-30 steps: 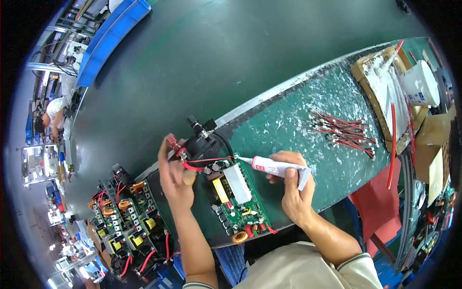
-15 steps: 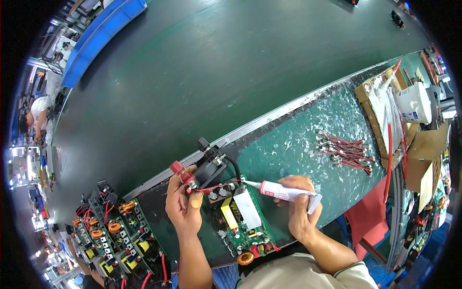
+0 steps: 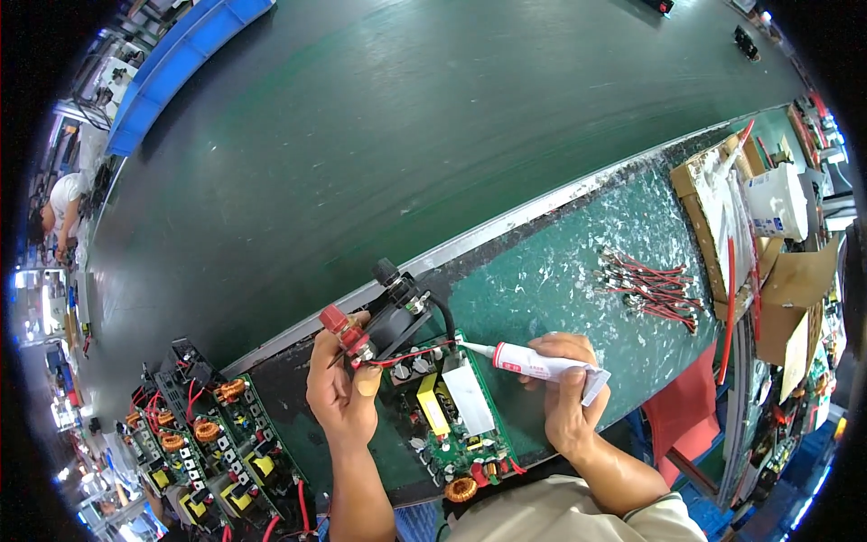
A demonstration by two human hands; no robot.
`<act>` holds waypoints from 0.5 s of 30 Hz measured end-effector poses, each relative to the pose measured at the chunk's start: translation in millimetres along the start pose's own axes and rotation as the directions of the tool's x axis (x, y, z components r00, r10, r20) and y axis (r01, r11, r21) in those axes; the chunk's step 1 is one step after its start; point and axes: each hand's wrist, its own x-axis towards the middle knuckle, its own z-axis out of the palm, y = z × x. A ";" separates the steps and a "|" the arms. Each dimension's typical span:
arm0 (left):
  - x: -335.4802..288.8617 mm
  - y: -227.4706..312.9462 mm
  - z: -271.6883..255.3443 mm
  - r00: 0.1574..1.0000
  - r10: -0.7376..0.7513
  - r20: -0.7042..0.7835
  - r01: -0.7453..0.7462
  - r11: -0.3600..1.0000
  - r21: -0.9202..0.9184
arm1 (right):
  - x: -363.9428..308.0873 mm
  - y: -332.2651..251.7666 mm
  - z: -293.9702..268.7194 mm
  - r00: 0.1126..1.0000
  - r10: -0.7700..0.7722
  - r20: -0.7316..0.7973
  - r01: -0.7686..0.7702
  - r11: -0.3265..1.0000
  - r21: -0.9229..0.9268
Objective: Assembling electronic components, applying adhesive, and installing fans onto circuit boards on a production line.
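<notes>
A green circuit board with a yellow transformer, a white plate and capacitors lies at the table's near edge. My left hand grips the red binding post of a black fan panel at the board's far end. A black binding post stands on the same panel, with a thick black cable running to the board. My right hand is closed round a white glue tube. Its thin nozzle tip touches, or nearly touches, the board's far right corner, by a small connector with red wires.
Several assembled boards stand close together at the lower left. A bundle of red-black wires lies on the right of the table. Beyond it are a cardboard box and a white bucket. A blue bin sits far left.
My hands, the tube and the board keep nearly the same places. The nozzle stays at the board's corner, and the whole view has shifted slightly.
</notes>
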 end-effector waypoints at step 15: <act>2.5 -1.2 1.5 1.000 0.006 0.013 -0.006 1.000 -0.021 | 1.9 -1.8 -1.0 1.000 0.028 0.007 -0.028 0.999 -0.032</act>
